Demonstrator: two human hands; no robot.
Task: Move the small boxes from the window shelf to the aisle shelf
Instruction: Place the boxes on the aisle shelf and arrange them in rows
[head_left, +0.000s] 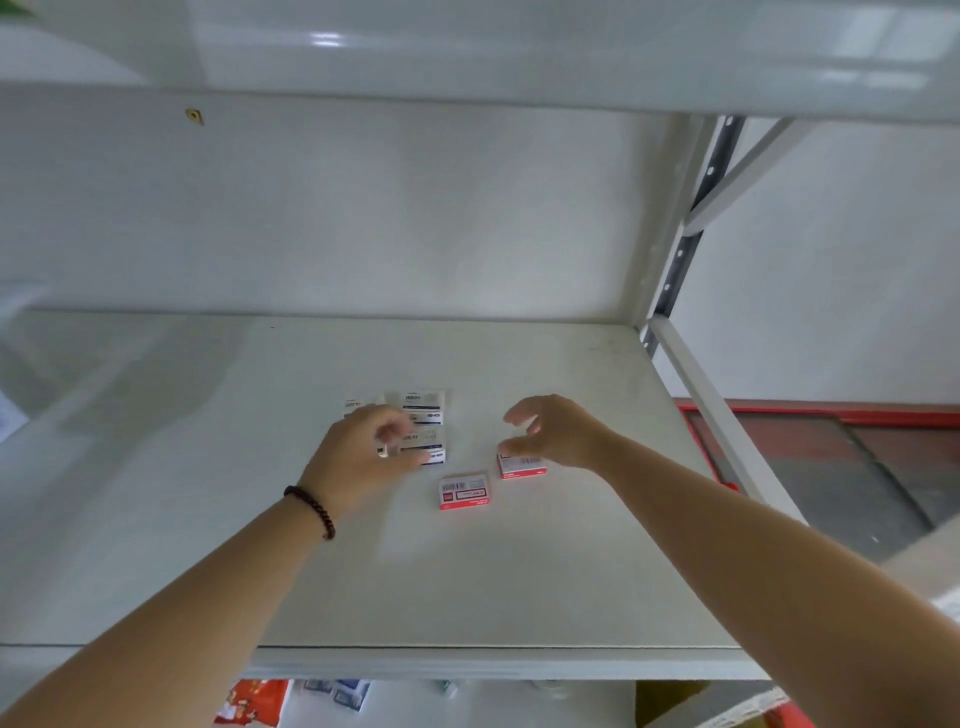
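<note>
Several small boxes lie on a white shelf (519, 571). A group of white boxes with dark print (423, 408) sits near the middle. Two red-edged boxes lie in front of it: one (464, 491) stands free, the other (522, 465) lies partly under my right hand. My left hand (363, 457), with a dark bead bracelet on the wrist, rests over the white boxes, its fingers curled at the front white box (434, 456); blur hides whether they grip it. My right hand (550, 431) hovers just above the right red box, fingers apart, with nothing in it.
A white back panel closes the shelf behind. A shelf board hangs overhead. A grey perforated upright (685, 244) and a white rail (717, 410) bound the right side. Below the front edge, packets (254, 701) and more boxes show on a lower level.
</note>
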